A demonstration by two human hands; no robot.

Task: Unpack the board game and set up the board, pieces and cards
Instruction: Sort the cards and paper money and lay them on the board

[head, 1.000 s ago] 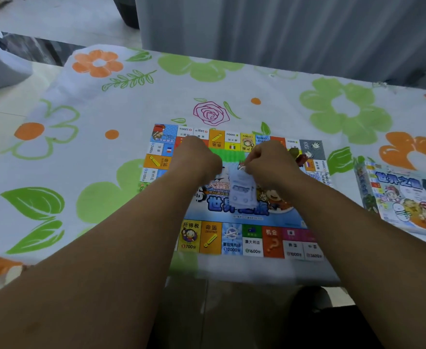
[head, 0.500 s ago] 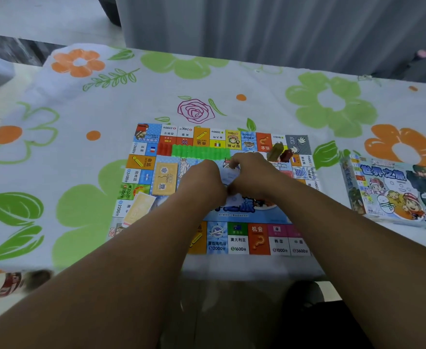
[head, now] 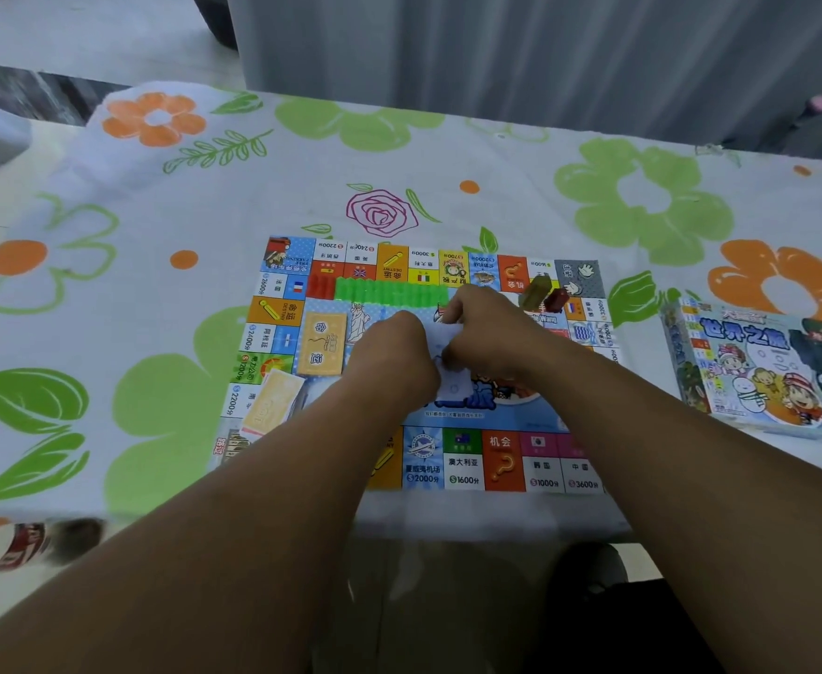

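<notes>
The left hand (head: 392, 355) and right hand (head: 489, 333) pinch a pale stack (head: 450, 381), probably cards, above the middle of the board (head: 462, 459). I judge they are squaring it for placing near the yellow cards (head: 324, 350). The box (head: 763, 367) lies well apart, right.

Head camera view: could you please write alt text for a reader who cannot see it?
A person's left hand and right hand hold a pale blue paper bundle over the middle of a colourful game board on a floral tablecloth. Green houses line the board's far side; the game box lies to the right.
</notes>
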